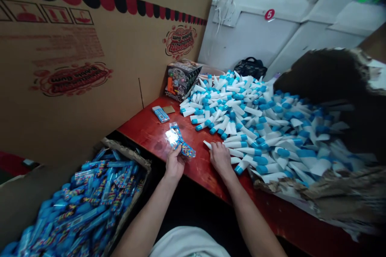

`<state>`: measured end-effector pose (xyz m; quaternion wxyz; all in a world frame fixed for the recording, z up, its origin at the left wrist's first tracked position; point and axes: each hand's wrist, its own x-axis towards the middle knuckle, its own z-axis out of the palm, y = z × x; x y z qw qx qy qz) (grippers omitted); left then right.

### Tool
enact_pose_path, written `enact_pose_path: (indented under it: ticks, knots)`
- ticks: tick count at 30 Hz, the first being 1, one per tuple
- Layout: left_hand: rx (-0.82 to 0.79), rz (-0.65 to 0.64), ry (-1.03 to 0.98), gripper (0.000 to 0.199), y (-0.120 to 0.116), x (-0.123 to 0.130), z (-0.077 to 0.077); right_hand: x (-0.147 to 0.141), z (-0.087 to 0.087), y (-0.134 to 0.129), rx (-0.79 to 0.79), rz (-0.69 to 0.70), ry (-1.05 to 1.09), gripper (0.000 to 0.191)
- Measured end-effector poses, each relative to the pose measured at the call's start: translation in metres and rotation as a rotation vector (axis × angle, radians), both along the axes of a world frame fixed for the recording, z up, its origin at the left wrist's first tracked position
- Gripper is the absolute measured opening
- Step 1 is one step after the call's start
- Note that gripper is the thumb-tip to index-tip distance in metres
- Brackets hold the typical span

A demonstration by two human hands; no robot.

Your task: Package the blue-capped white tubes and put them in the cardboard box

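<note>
White shirt nearest; forearms out over red table; left hand clenched foil packet; right hand fingers pinched white tube beside heaped tubes.

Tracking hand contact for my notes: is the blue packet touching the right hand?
Apart. The head view shows red table plainly between the blue packet and the right hand.

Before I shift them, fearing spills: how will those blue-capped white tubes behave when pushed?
The blue-capped white tubes probably roll, being round and loose on the red table. They likely feel light, so they may slide easily. Their flattened ends may slow rolling.
</note>
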<state>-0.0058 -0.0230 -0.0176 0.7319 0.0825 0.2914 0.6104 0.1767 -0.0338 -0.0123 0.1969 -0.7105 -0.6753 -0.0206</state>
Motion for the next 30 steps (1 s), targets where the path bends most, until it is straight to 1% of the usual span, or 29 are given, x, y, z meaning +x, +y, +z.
enact_pose_path:
  ticks: [1, 3, 5, 8, 10, 11, 14, 18, 23, 27, 30]
  knots:
    - [-0.008, -0.002, -0.002, 0.018, -0.001, -0.001, 0.000, 0.002, 0.000, 0.000, 0.029, 0.019, 0.112, 0.020]
    - [-0.019, -0.010, -0.003, 0.018, -0.001, 0.000, 0.001, 0.004, 0.004, -0.003, 0.093, 0.046, 0.412, 0.023]
    - [-0.026, -0.022, 0.001, 0.018, -0.003, 0.002, 0.002, 0.002, 0.015, -0.009, 0.146, 0.053, 0.750, 0.026]
    - [-0.044, -0.035, -0.002, 0.018, -0.006, 0.010, 0.005, -0.009, 0.037, -0.023, 0.223, 0.080, 1.197, 0.030]
    - [-0.055, -0.043, -0.008, 0.018, -0.009, 0.015, 0.008, -0.020, 0.050, -0.034, 0.284, 0.117, 1.387, 0.031]
    - [-0.058, -0.048, -0.010, 0.017, -0.011, 0.018, 0.009, -0.026, 0.055, -0.040, 0.295, 0.134, 1.440, 0.032]
    - [-0.064, -0.079, -0.009, 0.017, -0.016, 0.024, 0.012, -0.037, 0.059, -0.052, 0.300, 0.152, 1.471, 0.033]
    - [-0.073, -0.101, -0.007, 0.018, -0.024, 0.028, 0.015, -0.042, 0.052, -0.062, 0.335, 0.138, 1.447, 0.033]
    - [-0.018, -0.118, 0.017, 0.018, -0.031, 0.033, 0.019, -0.043, 0.046, -0.074, 0.404, 0.144, 1.437, 0.035]
    - [0.000, -0.139, 0.016, 0.019, -0.036, 0.037, 0.023, -0.043, 0.042, -0.081, 0.487, 0.091, 1.347, 0.030]
    - [0.008, -0.130, 0.008, 0.020, -0.040, 0.039, 0.025, -0.043, 0.041, -0.084, 0.519, 0.067, 1.360, 0.031]
